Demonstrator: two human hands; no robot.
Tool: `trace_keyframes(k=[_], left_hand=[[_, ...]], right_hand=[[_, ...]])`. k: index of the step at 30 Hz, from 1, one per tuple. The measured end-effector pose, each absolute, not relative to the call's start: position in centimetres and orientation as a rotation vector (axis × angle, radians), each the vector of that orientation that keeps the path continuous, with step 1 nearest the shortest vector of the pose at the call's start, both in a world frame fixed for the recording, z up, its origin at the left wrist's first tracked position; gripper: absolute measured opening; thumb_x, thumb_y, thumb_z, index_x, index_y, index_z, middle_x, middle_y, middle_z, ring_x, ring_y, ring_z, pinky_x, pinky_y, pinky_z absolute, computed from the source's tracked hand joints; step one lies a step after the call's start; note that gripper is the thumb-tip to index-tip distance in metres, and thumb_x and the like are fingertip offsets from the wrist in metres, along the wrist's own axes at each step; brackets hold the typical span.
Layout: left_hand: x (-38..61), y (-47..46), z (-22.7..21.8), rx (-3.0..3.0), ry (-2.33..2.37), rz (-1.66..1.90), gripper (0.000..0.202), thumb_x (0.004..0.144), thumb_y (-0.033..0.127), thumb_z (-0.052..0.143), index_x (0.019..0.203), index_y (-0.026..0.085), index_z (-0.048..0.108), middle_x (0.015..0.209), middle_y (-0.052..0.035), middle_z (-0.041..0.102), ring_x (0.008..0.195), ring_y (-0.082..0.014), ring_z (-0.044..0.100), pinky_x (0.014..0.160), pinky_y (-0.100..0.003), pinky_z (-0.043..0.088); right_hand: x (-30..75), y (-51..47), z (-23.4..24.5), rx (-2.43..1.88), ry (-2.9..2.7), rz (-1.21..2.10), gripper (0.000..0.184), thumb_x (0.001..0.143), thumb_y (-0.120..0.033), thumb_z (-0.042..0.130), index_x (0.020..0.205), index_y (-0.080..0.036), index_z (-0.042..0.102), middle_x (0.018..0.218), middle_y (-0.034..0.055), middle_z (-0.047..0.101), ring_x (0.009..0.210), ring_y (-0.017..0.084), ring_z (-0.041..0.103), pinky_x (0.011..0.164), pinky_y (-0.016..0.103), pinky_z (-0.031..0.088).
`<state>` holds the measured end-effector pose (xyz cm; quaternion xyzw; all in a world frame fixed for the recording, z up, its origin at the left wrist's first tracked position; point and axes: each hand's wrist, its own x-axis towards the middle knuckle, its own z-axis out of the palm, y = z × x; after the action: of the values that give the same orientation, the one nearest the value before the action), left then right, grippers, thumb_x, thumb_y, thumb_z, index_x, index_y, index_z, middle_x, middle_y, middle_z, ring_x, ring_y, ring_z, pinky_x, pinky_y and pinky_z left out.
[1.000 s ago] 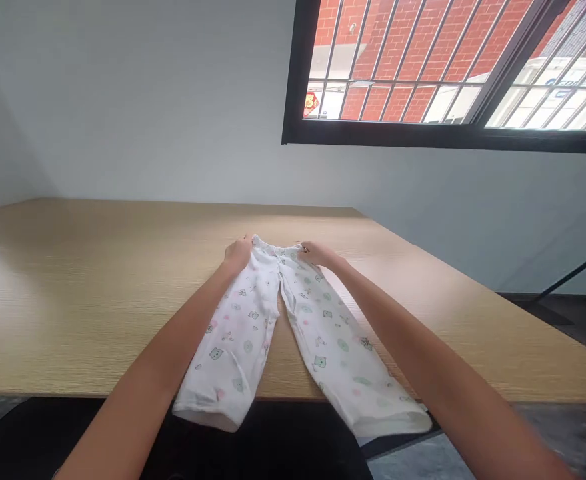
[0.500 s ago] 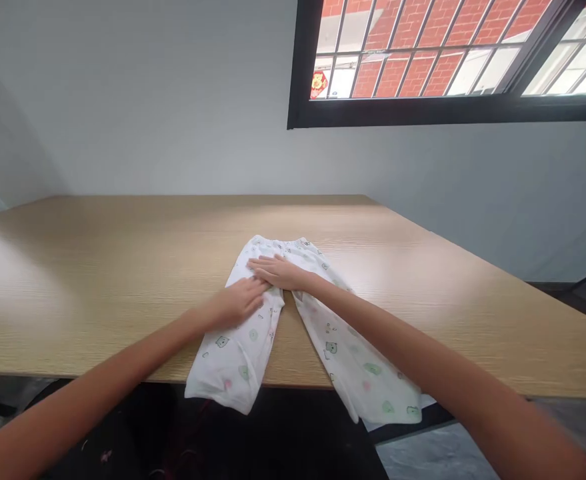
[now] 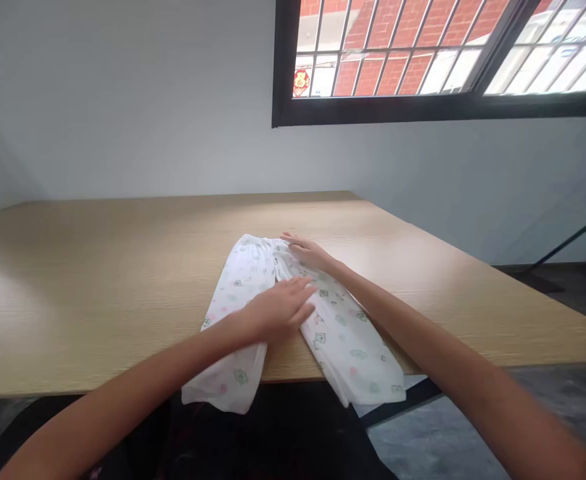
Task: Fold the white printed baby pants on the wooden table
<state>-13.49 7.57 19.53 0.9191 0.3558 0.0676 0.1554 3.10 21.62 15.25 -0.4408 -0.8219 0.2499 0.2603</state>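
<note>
White pants (image 3: 243, 280) with small green and pink prints lie spread on the wooden table, waistband toward the far side. Both leg ends hang over the front edge. My right hand (image 3: 309, 253) lies with fingers stretched out on the right side of the waistband. Over the gap between the legs is my left hand (image 3: 285, 307), fingers extended toward the right leg and somewhat blurred. Whether its palm touches the cloth I cannot tell. Neither hand grips the fabric.
The wooden table (image 3: 123, 287) reaches back to a grey wall (image 3: 147, 100). A barred window (image 3: 397, 53) with a dark frame is at the upper right. My dark-clothed lap (image 3: 283, 440) is below the front edge.
My right hand has moved up and right from the crotch to the waistband. My left hand has shifted right toward the right leg. The view has turned slightly right.
</note>
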Motion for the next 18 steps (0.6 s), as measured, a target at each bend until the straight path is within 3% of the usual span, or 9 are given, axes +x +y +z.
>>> trace_keyframes(k=[3, 6, 9, 11, 12, 15, 18], left_hand=[[-8.2, 13.5, 18.7, 2.631, 1.183, 0.126, 0.048, 0.094, 0.028, 0.019, 0.132, 0.003, 0.032, 0.14, -0.0159, 0.029, 0.13, -0.0235, 0.024, 0.106, -0.039, 0.023], [-5.6, 12.9, 17.5, 2.589, 1.313, 0.139, 0.055, 0.093, 0.032, 0.023, 0.132, -0.005, 0.027, 0.139, -0.0249, 0.024, 0.13, -0.0316, 0.021, 0.105, -0.046, 0.02], [-5.9, 6.1, 15.7, 2.732, 1.191, 0.139, 0.07, 0.089, 0.051, 0.027, 0.134, -0.003, 0.026, 0.14, -0.0246, 0.021, 0.13, -0.0343, 0.019, 0.105, -0.044, 0.02], [-6.6, 0.7, 14.4, 2.954, 1.081, 0.271, 0.092, 0.077, 0.071, 0.026, 0.13, -0.003, 0.033, 0.135, -0.0279, 0.03, 0.126, -0.0414, 0.025, 0.099, -0.05, 0.027], [-6.7, -1.5, 13.7, 3.068, 1.114, 0.397, 0.088, 0.076, 0.071, 0.03, 0.126, -0.001, 0.039, 0.13, -0.0276, 0.038, 0.119, -0.0443, 0.034, 0.093, -0.053, 0.031], [-6.0, -4.9, 11.7, 3.312, 1.283, 0.858, 0.039, 0.081, 0.039, 0.048, 0.104, 0.009, 0.057, 0.102, -0.016, 0.061, 0.097, -0.0412, 0.055, 0.082, -0.054, 0.036], [-4.4, -4.4, 10.7, 3.156, 1.54, 1.196, 0.016, 0.079, 0.021, 0.05, 0.093, 0.017, 0.057, 0.077, -0.0055, 0.061, 0.085, -0.0324, 0.06, 0.076, -0.047, 0.041]], right_hand=[[6.0, 21.9, 14.7, -1.444, -2.261, 0.517, 0.049, 0.09, -0.039, 0.025, 0.136, -0.025, 0.032, 0.144, 0.0005, 0.013, 0.133, 0.023, 0.008, 0.108, 0.042, 0.011], [6.7, 22.4, 14.3, -1.626, -2.4, 0.368, 0.048, 0.09, -0.044, 0.019, 0.135, -0.033, 0.032, 0.144, -0.0014, 0.016, 0.133, 0.026, 0.011, 0.107, 0.047, 0.013], [6.4, 23.1, 14.0, -1.686, -2.487, 0.235, 0.046, 0.09, -0.047, 0.018, 0.133, -0.038, 0.032, 0.143, -0.0033, 0.02, 0.132, 0.027, 0.014, 0.105, 0.049, 0.013], [6.3, 23.4, 13.7, -1.666, -2.492, 0.221, 0.046, 0.09, -0.048, 0.017, 0.133, -0.039, 0.032, 0.142, -0.0044, 0.022, 0.132, 0.026, 0.014, 0.105, 0.049, 0.013], [6.3, 23.6, 13.6, -1.649, -2.487, 0.232, 0.046, 0.09, -0.048, 0.018, 0.133, -0.039, 0.033, 0.141, -0.0047, 0.025, 0.132, 0.026, 0.014, 0.105, 0.05, 0.013], [6.4, 23.6, 13.4, -1.566, -2.419, 0.27, 0.044, 0.09, -0.045, 0.024, 0.128, -0.036, 0.042, 0.136, -0.0027, 0.036, 0.129, 0.026, 0.021, 0.104, 0.049, 0.015], [6.6, 23.1, 13.7, -1.43, -2.222, 0.395, 0.036, 0.084, -0.035, 0.039, 0.112, -0.025, 0.06, 0.122, 0.0036, 0.051, 0.113, 0.023, 0.044, 0.098, 0.037, 0.031]])
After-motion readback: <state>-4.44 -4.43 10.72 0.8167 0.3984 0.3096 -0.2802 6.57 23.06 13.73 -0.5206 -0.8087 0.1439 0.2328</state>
